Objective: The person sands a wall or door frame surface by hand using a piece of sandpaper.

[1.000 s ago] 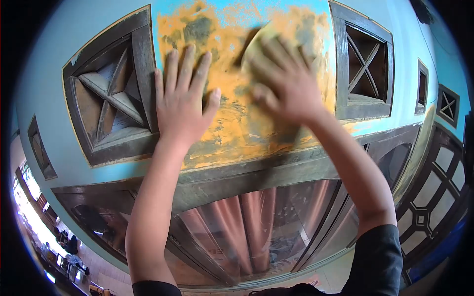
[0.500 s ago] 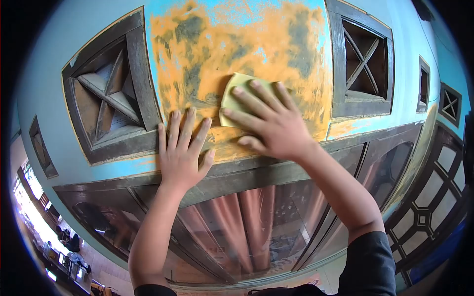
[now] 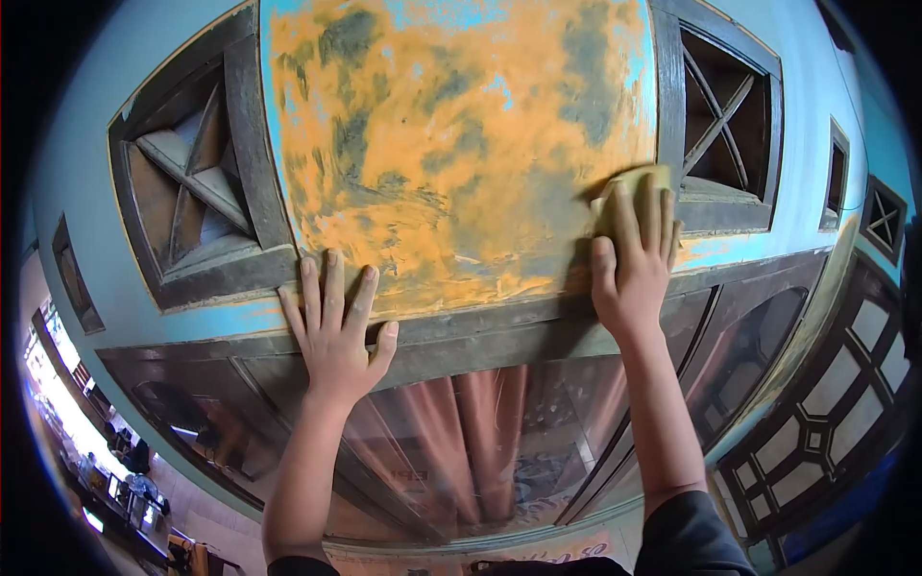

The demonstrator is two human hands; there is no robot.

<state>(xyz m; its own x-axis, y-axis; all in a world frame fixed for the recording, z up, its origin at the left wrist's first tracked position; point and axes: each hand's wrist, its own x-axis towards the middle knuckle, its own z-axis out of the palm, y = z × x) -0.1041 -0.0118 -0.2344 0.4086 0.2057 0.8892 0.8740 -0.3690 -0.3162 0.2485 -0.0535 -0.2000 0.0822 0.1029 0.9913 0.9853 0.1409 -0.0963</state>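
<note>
My left hand [image 3: 338, 353] lies with fingers spread against the wooden beam and the lower left edge of the patchy wall panel [image 3: 451, 144]. Nothing is in it. At the panel's lower right, my right hand [image 3: 634, 278] presses a yellowish sheet of sandpaper [image 3: 640, 189] to the surface, fingers pointing up. Most of the sheet is hidden under the fingers. The panel shows orange filler with dark grey and bright blue patches.
Dark wooden vent frames with crossed bars flank the panel, a left vent [image 3: 197, 187] and a right vent [image 3: 720, 115]. Below runs a wooden beam [image 3: 490, 331] over glass panes with reddish curtains [image 3: 480, 432]. A lattice door [image 3: 826, 422] stands at right.
My right hand has slid the sandpaper rightward from the panel's middle to its right edge, turning more upright. My left hand is slightly lower and further left in view.
</note>
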